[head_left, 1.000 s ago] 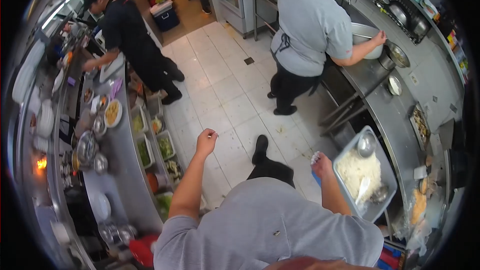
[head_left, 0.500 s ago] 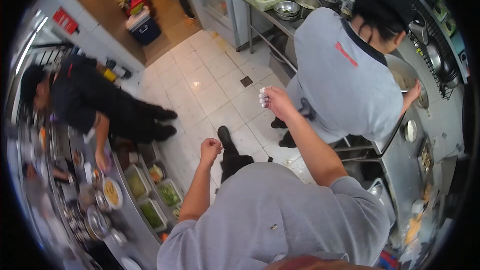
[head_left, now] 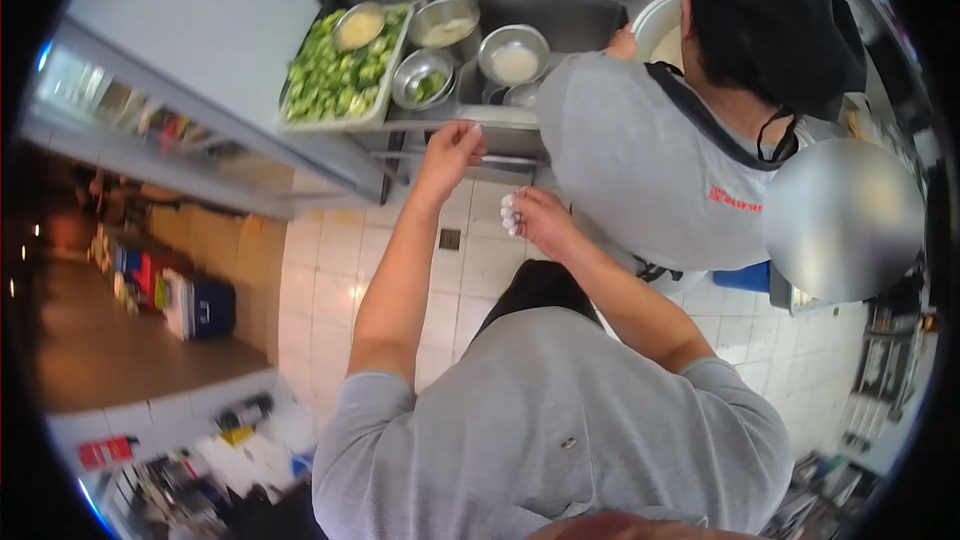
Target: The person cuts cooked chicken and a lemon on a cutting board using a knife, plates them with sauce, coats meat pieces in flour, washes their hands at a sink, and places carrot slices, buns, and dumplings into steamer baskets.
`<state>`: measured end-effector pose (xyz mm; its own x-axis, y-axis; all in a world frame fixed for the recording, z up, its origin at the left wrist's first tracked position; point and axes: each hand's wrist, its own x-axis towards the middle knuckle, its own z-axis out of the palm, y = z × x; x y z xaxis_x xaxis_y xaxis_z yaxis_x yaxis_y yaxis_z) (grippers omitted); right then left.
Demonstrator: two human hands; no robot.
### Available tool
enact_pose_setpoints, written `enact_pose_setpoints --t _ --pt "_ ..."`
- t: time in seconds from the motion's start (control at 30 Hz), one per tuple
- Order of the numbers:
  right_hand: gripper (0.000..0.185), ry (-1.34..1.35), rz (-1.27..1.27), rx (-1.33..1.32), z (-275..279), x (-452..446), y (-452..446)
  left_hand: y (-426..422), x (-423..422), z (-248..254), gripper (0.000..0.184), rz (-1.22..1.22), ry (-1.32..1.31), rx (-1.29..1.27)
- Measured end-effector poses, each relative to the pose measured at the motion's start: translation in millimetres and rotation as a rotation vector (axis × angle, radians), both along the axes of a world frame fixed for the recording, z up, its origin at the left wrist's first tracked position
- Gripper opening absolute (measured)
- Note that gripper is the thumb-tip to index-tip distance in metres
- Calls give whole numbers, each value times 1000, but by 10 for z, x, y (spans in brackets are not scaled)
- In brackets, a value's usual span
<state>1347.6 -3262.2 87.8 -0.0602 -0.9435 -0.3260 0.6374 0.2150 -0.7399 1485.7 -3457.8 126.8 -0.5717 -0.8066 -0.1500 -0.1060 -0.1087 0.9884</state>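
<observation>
My left hand [head_left: 455, 155] hangs in the air just before the steel counter's front edge, fingers curled in and a trace of white at the tips. Lower and to its right, my right hand [head_left: 537, 220] is closed too, with white stuff coating the fingertips. Anything inside either hand is hidden. Closest to my left hand, on the counter, are a steel bowl with some green pieces [head_left: 424, 80] and a white tray of chopped green vegetables [head_left: 345, 122]. Another steel bowl with pale contents [head_left: 514, 58] stands farther right.
A co-worker in a grey shirt [head_left: 650, 160] stands close on the right, one hand on a large pot [head_left: 658, 25]. Behind the bowls is a steel sink [head_left: 575, 20]. A fridge [head_left: 200, 130] is at the left; the tiled floor [head_left: 330, 270] has a drain [head_left: 450, 239].
My view has turned left, toward the vegetable tray and sink. My left hand has risen from low beside my body to near the counter edge. Both hands stay curled.
</observation>
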Motion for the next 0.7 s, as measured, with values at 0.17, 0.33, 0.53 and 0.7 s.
enact_pose_setpoints --t 0.17,0.33,0.53,0.7 --pt "12 -82 -78 21 -396 11 -716 -857 -1032 136 29 -147 123 -27" --pt "14 -83 -356 8 -390 45 -1424 -1522 -1973 -49 27 -380 9 55" --pt "10 168 -566 74 -734 -335 -1986 -3059 -3982 -246 37 -356 -2 -17" --pt "15 54 -813 227 -559 -602 -2240 -4267 -5535 -913 73 -149 -103 -335"
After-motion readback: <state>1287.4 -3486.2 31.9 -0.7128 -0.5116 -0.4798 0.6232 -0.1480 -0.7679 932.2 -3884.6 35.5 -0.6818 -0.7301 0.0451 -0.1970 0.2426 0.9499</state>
